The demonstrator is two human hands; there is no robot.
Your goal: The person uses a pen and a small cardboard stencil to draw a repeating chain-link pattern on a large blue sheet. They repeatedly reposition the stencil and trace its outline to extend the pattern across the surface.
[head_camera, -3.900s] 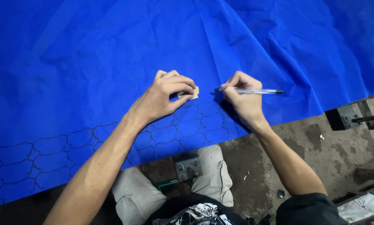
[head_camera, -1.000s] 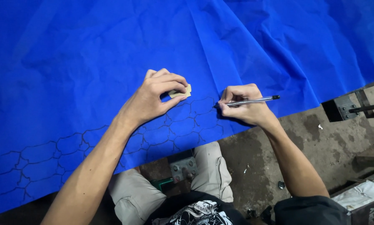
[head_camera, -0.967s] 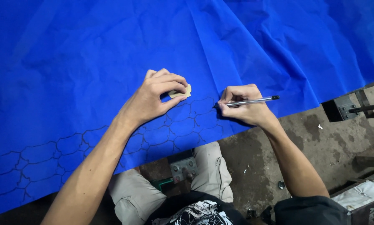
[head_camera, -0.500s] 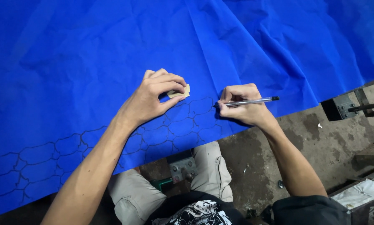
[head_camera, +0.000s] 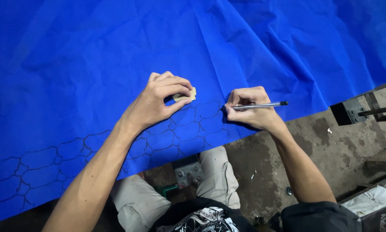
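A large sheet of bright blue fabric (head_camera: 115, 51) covers the work surface. Along its near edge runs a row of dark pen-drawn outlines (head_camera: 188, 133). My left hand (head_camera: 158, 103) rests on the fabric and pinches a small tan cardboard template (head_camera: 186, 96) flat against it. My right hand (head_camera: 251, 111) grips a silver pen (head_camera: 261, 105), its tip on the fabric just right of the template and its cap end pointing right.
Below the fabric edge lies a stained concrete floor (head_camera: 330, 146). My knees in beige trousers (head_camera: 214, 176) and a metal bracket (head_camera: 188, 174) sit under the edge. A dark metal frame (head_camera: 365, 109) is at the right, a box (head_camera: 373, 204) at the lower right.
Since 3.9 s ago both hands have shifted slightly left and down along the fabric's near edge. In the last second they have hardly moved, the pen tip staying on the fabric.
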